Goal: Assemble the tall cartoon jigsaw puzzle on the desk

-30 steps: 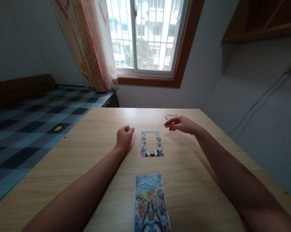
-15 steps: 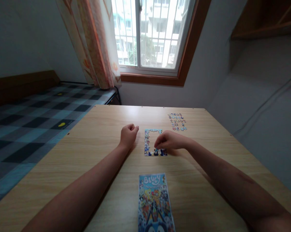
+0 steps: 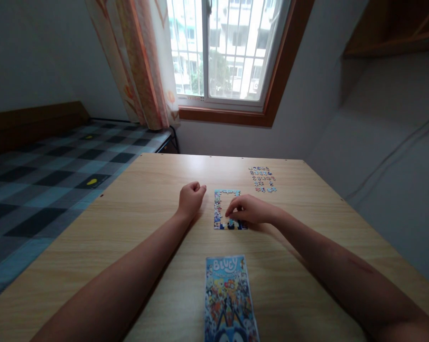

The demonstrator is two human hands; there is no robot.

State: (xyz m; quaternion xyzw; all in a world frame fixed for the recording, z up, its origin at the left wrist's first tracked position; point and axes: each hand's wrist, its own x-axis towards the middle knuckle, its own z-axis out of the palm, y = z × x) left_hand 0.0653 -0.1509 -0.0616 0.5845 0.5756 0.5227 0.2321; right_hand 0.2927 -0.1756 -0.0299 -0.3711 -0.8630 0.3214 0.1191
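A small jigsaw frame, only its border assembled, lies mid-table. My right hand rests over its right side with fingertips pinched down inside the frame; whatever piece is between them is too small to see. Just left of the frame, my left hand sits on the wood curled into a loose fist with nothing visible in it. A cluster of loose puzzle pieces is laid out farther back on the right. A colourful picture card lies near the front edge.
The wooden table has its far edge below a barred window with a curtain. A bed with a checked cover adjoins on the left. A grey wall runs along the right.
My right hand came back from the loose pieces at the far right and settled its pinched fingers over the puzzle frame. The left fist stayed put.
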